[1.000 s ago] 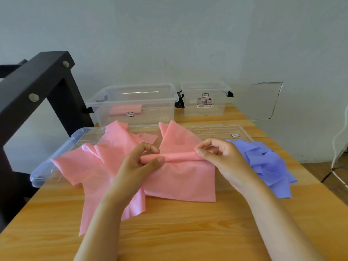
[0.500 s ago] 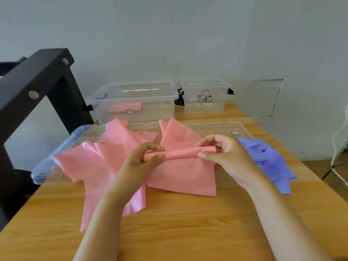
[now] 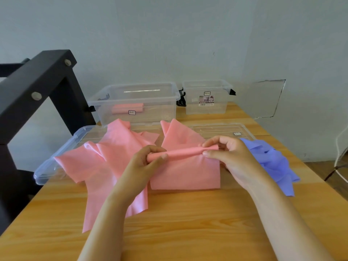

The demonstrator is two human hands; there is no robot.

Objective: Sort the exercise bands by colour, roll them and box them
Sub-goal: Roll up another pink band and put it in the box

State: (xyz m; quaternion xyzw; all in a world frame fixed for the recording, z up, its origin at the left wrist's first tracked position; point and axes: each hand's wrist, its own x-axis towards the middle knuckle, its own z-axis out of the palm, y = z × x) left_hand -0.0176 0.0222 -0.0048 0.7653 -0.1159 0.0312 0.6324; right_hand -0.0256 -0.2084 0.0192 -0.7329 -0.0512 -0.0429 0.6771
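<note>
Roll is thicker than 1 s ago, and both hands have lifted it slightly off the flat part of the band. Left hand [image 3: 146, 162] pinches the left end of the pink roll [image 3: 181, 152], thumb in front, fingers curled over the top. Right hand [image 3: 228, 157] pinches the right end, thumb below, fingertips above; roll tip pokes out past them. Unrolled tail of the pink band [image 3: 185, 174] hangs down onto the wooden table [image 3: 188, 223]. Loose pink bands [image 3: 105, 162] lie left, blue bands [image 3: 273, 162] right, partly hidden by the right hand. Clear lids [image 3: 222, 129] sit under the piles. Behind, left clear box [image 3: 135, 102] holds rolled pink bands [image 3: 126, 108], count unclear; right clear box [image 3: 207, 97] contents unreadable.
</note>
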